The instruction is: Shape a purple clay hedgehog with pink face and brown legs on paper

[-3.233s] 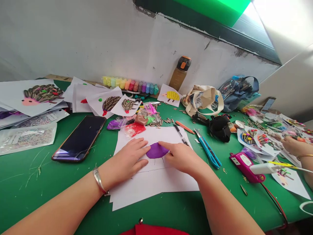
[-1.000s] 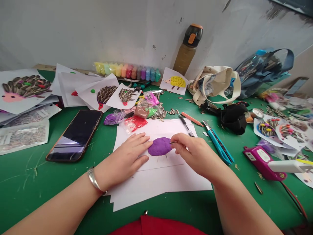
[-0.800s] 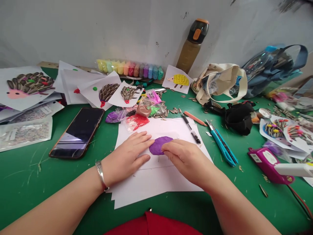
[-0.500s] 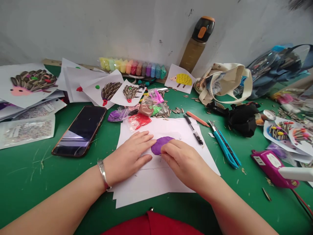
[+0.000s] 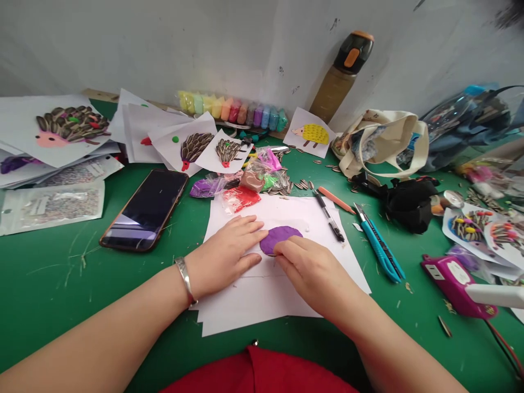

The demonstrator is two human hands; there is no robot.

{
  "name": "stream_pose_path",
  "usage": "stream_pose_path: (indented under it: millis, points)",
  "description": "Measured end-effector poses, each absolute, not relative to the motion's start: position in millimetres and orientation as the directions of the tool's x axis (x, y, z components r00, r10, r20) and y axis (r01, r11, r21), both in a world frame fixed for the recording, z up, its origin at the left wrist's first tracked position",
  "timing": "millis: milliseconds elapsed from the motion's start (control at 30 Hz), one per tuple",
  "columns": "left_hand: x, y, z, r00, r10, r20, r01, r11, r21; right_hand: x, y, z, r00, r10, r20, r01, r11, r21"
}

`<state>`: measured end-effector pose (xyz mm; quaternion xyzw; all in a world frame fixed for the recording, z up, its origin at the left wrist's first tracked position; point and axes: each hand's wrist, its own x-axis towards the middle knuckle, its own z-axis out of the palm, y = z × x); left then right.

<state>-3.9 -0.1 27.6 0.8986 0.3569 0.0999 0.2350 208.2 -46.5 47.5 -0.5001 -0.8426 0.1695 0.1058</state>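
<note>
A flat oval of purple modelling clay lies on white paper in front of me. My left hand rests flat on the sheet, fingers spread, its fingertips at the clay's left edge. Thumb and fingers of my right hand are pinched together at the clay's lower right edge. A thin brownish sliver shows by those fingertips; what they hold is mostly hidden. Above the paper lie bags of coloured clay and loose sunflower seeds.
A phone lies to the left. Right of the paper are a pen, an orange stick and a blue utility knife. Farther right sits a magenta device. Seed hedgehog pictures and a bottle stand behind.
The whole view has shifted slightly. My right fingertips stay pinched at the clay's lower edge, and the small sliver there now sits closer against it. My left hand remains flat.
</note>
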Motion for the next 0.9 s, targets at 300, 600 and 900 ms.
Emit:
stream_pose_path:
  millis: [300, 600, 900]
  points:
    - [-3, 0, 26, 0.728, 0.684, 0.046, 0.59, -0.66, 0.466, 196, -50, 38, -0.407, 0.913, -0.012, 0.865, 0.381, -0.328]
    - [-3, 0, 26, 0.721, 0.691, 0.053, 0.595, -0.656, 0.464, 191, -53, 38, -0.379, 0.926, -0.003, 0.905, 0.37, -0.209]
    - [-2, 1, 25, 0.73, 0.681, 0.058, 0.595, -0.674, 0.438, 187, -47, 33, -0.349, 0.936, 0.038, 0.912, 0.348, -0.217]
